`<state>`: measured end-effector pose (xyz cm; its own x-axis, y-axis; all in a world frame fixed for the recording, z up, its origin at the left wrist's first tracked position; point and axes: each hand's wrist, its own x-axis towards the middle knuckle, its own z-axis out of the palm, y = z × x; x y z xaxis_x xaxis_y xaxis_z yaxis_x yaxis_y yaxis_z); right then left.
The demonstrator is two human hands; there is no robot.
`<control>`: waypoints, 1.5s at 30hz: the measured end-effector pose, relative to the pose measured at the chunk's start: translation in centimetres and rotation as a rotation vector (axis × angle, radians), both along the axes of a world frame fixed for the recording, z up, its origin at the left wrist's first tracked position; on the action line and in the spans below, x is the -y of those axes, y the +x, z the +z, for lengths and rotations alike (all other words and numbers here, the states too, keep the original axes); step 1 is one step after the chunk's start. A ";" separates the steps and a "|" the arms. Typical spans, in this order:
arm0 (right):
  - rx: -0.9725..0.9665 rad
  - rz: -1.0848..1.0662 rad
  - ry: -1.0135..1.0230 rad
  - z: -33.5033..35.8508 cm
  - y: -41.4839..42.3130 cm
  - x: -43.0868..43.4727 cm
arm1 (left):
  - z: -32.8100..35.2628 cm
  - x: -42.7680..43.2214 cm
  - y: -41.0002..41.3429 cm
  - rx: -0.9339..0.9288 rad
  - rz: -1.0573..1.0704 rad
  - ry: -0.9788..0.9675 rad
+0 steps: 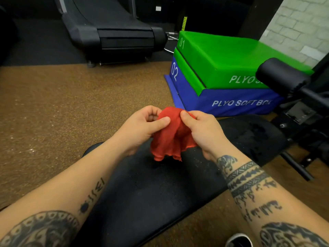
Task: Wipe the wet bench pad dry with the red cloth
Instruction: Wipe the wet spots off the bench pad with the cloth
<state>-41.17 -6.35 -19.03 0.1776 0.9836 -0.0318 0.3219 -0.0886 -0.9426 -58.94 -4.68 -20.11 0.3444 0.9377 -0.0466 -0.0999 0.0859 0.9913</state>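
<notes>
Head view, read from the left edge: brown speckled floor (53,113) fills the left side, and a black treadmill (114,32) stands on dark flooring in the upper left. Lower left, a tattooed forearm runs up toward centre frame, where the left hand (142,125) pinches the upper left edge of the red cloth (170,136) between thumb and curled fingers. That cloth is held up in mid-frame, bunched at the top and hanging in loose folds, its ruffled lower hem just above the black bench pad (160,193); whether the hem touches the pad cannot be told. The pad runs from the bottom centre diagonally up toward the right, with small droplets and pale specks showing on its surface. Right of the cloth, the right hand (201,129) grips the cloth's upper right edge, thumb pressed on top. Behind the hands, in the upper right, a green plyo box (222,56) marked 01 sits stacked on a blue plyo box (231,102) marked 02. At the far right, a black roller pad (279,75) sticks out from the bench frame (302,132).
</notes>
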 end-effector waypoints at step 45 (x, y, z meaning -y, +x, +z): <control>0.874 -0.274 -0.023 -9.9 9.5 12.6 | -8.1 2.9 4.9 -1.240 0.014 0.473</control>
